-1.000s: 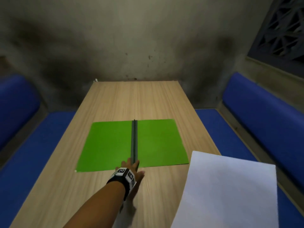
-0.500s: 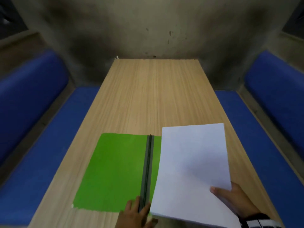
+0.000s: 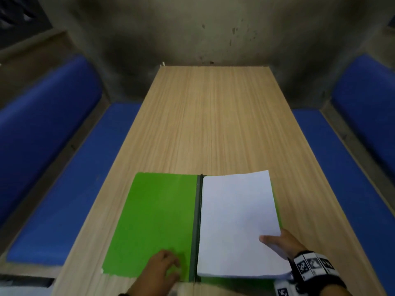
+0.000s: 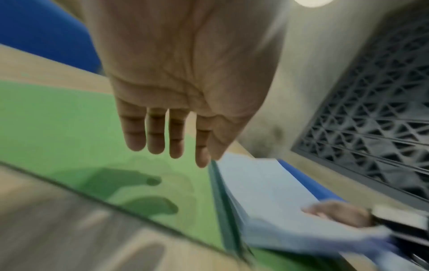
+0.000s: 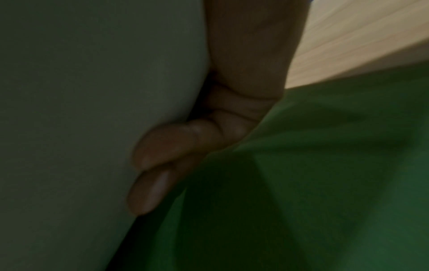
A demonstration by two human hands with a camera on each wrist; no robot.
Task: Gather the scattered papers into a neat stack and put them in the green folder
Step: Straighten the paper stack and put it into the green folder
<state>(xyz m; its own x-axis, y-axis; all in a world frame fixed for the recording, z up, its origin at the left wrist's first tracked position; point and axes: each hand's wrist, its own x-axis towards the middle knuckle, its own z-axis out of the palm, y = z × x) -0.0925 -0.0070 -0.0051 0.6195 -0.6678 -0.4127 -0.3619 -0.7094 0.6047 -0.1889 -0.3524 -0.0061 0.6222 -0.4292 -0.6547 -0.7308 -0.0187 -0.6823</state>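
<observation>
Head view: green folder point(image 3: 154, 223) lies open on wooden table point(image 3: 215, 124), near edge closest to person. Stack of white papers point(image 3: 237, 223) sits on folder's right half, just right of dark spine point(image 3: 197, 227); thin green margin shows along stack's right side. Right hand point(image 3: 277, 242) pinches stack's near-right corner, thumb on top; right wrist view shows fingers point(image 5: 162, 159) curled under sheets, corner lifted off green cover. Left hand point(image 4: 183, 77) over folder's left half near spine, fingers straight and relaxed, apart from surface per left wrist view, holding nothing. Blue benches point(image 3: 55, 167) flank table both sides.
</observation>
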